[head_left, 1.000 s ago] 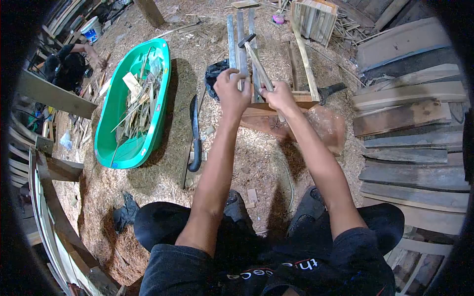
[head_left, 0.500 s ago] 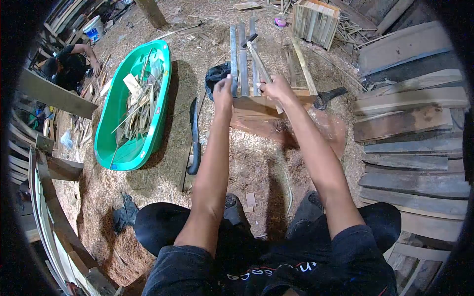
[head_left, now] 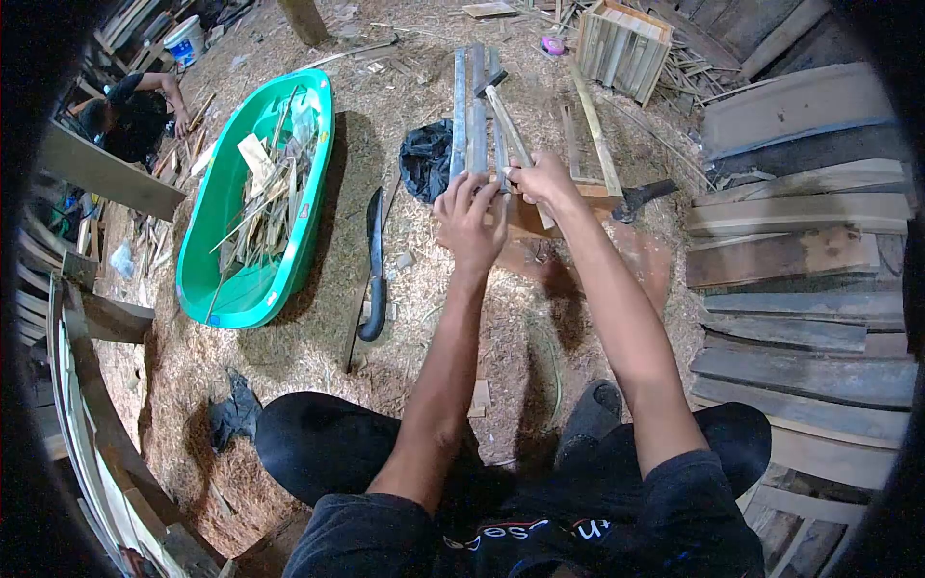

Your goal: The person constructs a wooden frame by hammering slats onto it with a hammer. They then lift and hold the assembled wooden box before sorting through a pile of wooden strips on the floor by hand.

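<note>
My right hand (head_left: pixel 542 183) is wrapped round the wooden handle of a hammer (head_left: pixel 513 125), its dark head pointing away from me over the slats. Beside it, my left hand (head_left: pixel 470 220) has its fingers bent over the near ends of several narrow wooden slats (head_left: pixel 478 111). Thumb and fingertips come close together there, and what they pinch is too small to make out. The slats' near ends lie on a wooden block (head_left: pixel 590 204), which my hands partly cover. A black plastic bag (head_left: pixel 425 162) lies just left of the slats.
A green tub (head_left: pixel 255 313) of wood scraps stands on the left, with a large knife (head_left: pixel 374 279) to its right. Stacked boards (head_left: pixel 800 217) line the right side. A slatted wooden crate (head_left: pixel 621 56) sits at the back. Another person (head_left: pixel 135 116) crouches at far left.
My left hand has moved right and slightly nearer, from the left slat to the slat ends beside my right hand. The right hand keeps its hold on the hammer.
</note>
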Tool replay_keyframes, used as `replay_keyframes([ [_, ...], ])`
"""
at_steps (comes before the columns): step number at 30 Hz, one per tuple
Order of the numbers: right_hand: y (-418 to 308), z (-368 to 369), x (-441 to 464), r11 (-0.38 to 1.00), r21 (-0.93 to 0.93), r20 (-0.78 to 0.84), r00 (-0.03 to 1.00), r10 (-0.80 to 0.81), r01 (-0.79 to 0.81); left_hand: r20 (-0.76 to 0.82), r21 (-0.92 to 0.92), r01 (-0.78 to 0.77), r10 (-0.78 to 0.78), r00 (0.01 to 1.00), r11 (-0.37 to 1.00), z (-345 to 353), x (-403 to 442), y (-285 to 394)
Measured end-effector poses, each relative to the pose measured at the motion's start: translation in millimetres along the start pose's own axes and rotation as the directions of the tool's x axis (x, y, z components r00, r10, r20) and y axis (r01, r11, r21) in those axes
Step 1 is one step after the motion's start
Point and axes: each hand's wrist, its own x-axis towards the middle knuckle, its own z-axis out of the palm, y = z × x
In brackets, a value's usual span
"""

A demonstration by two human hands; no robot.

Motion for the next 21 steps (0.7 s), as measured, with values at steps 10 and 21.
replay_keyframes([
  [10,4,1,4,1.0,0.0,0.013,1.0,-0.028,0.028,0.097,0.05,-0.159,0.154,0.983,0.986,4,5,-17],
  [21,2,-11,-20,0.864,-0.264,-0.161,0.864,-0.477,0.428,0.161,-0.013,-0.142,0.142,0.977,0.99,6,5,-22],
])
